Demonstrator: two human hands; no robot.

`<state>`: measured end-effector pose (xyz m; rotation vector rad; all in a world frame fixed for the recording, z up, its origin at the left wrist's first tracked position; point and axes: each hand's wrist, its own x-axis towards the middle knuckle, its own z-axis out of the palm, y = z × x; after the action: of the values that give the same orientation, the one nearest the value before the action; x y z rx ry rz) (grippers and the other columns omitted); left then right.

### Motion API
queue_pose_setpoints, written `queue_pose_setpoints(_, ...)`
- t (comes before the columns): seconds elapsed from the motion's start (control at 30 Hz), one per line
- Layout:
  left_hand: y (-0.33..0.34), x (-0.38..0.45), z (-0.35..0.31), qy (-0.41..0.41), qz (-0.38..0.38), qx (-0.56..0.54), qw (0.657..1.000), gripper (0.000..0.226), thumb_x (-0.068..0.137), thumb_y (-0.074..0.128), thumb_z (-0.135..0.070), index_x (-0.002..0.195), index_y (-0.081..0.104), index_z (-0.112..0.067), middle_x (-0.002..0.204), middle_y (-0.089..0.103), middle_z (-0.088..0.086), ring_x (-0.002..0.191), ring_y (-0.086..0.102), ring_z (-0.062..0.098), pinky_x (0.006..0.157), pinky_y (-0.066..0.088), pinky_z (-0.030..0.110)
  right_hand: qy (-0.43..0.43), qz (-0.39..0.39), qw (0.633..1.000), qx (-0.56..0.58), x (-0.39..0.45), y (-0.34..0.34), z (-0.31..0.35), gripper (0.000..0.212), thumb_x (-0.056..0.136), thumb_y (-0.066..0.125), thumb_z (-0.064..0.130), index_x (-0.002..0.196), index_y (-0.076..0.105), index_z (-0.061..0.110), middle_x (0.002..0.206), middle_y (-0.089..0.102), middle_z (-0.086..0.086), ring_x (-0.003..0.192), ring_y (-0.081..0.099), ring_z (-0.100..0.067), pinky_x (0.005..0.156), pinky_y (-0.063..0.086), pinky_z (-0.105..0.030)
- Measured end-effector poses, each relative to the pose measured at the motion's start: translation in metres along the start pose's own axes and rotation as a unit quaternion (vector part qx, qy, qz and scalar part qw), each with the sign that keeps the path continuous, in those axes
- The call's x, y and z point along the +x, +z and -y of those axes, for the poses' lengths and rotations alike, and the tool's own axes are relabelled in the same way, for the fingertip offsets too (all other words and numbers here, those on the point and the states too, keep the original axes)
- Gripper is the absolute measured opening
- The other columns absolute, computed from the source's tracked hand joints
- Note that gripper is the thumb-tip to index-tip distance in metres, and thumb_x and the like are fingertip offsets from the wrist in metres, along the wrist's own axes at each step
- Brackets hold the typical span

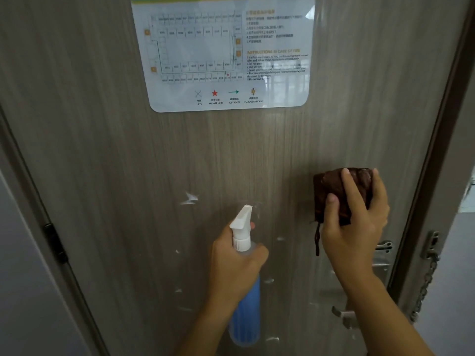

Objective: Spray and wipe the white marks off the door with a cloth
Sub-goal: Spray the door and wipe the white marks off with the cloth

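Door (102, 163): hands (357, 219) gripping cloth (331, 191), bottle (244, 291).

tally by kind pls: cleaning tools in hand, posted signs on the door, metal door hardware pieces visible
Cleaning tools: 2 (spray bottle in left hand, brown cloth under right hand)
Signs: 1 (evacuation plan)
Hardware: 4 (lever handle, lock plate, door chain, hinge)
Total: 7
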<state>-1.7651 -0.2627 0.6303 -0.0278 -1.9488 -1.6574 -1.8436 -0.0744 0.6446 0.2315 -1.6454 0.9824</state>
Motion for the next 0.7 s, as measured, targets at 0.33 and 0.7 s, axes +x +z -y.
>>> queue_pose_setpoints(0.33,-0.043,0.0,0.001,0.013,-0.169,0.004,0.986,0.042,0.076,0.079,0.007,0.109,0.07,-0.019,0.08,0.071,-0.012,0.063,0.066,0.002,0.058,0.052,0.015,-0.009,0.038,0.999,0.017,-0.015,0.028,0.015,0.046,0.101,0.057,0.03,0.147,0.054,0.026,0.165,0.029,-0.014,0.145,0.034,-0.033,0.113,0.031,-0.066)
queue_pose_setpoints(0.7,-0.077,0.002,0.003,0.016,-0.172,0.013,0.985,0.044,0.077,0.078,0.008,0.099,0.068,-0.029,0.076,0.07,-0.006,0.058,0.063,0.002,0.056,0.051,0.015,-0.018,0.028,0.999,0.01,-0.02,0.065,0.031,0.048,0.098,0.065,0.024,0.145,0.058,0.02,0.165,0.031,-0.014,0.144,0.038,-0.032,0.115,0.025,-0.051)
